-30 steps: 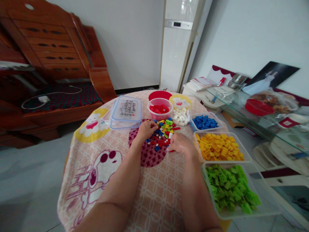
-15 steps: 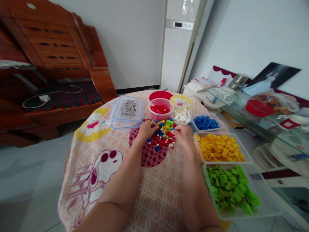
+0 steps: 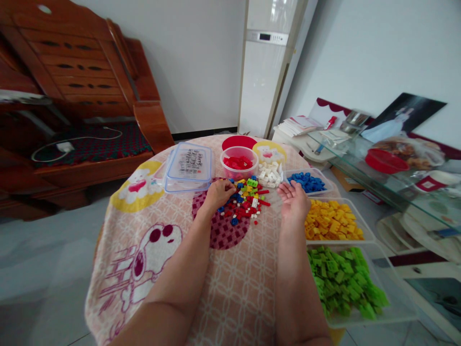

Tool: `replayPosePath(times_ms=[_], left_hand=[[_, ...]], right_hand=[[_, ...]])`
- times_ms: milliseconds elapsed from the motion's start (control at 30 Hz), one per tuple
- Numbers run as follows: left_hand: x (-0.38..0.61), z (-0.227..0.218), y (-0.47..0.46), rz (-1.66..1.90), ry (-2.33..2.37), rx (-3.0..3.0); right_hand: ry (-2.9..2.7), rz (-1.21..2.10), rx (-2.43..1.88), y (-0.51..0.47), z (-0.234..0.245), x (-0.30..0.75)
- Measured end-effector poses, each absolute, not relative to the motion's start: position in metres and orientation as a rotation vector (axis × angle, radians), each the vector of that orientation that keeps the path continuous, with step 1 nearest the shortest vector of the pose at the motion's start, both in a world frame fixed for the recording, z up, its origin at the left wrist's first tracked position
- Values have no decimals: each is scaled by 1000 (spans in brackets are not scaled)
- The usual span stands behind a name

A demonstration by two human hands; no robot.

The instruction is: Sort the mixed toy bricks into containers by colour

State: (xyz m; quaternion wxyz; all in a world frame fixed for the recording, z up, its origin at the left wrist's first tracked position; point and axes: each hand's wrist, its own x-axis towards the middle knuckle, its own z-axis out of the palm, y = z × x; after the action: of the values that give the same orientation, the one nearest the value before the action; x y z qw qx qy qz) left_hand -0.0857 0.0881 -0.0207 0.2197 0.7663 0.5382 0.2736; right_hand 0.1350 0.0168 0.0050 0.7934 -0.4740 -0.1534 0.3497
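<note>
The left hand (image 3: 218, 192) lies knuckles up at the left edge of a loose heap of small mixed-colour plastic building bricks (image 3: 245, 202), fingers curled down into the pieces; whether it has pinched one cannot be told. The right hand (image 3: 295, 199) is turned palm up with fingers spread wide and nothing visible in it, hanging over the near corner of the clear rectangular tub of yellow bricks (image 3: 333, 221), just right of the heap. The heap sits on the round bench (image 3: 230, 283), covered by a pink cartoon-print cloth, between the two hands. Past the heap stand a clear round tub of red bricks (image 3: 238, 162) and a clear tub of white bricks (image 3: 270, 174). Right of those is a clear tub of blue bricks (image 3: 307, 181). Nearer the person, beside the right forearm, lies a clear tub of green bricks (image 3: 345, 281). Left of the red tub rests a clear rectangular lidded box with a blue rim (image 3: 189, 166).
</note>
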Motion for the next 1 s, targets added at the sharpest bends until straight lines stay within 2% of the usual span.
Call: replayPosePath(times_ms=[467, 767, 933, 1000], left_hand=[[-85, -20, 87, 756, 1499, 2101], [-84, -19, 87, 730, 1504, 2113], [-85, -17, 86, 720, 1514, 2106], [-84, -17, 86, 721, 1510, 2100]], right_hand=[[-474, 856, -1112, 13, 17, 122], [-1261, 1263, -1397, 2, 20, 95], [-1710, 1256, -1602, 0, 20, 75], [-1966, 1148, -1676, 0, 20, 70]])
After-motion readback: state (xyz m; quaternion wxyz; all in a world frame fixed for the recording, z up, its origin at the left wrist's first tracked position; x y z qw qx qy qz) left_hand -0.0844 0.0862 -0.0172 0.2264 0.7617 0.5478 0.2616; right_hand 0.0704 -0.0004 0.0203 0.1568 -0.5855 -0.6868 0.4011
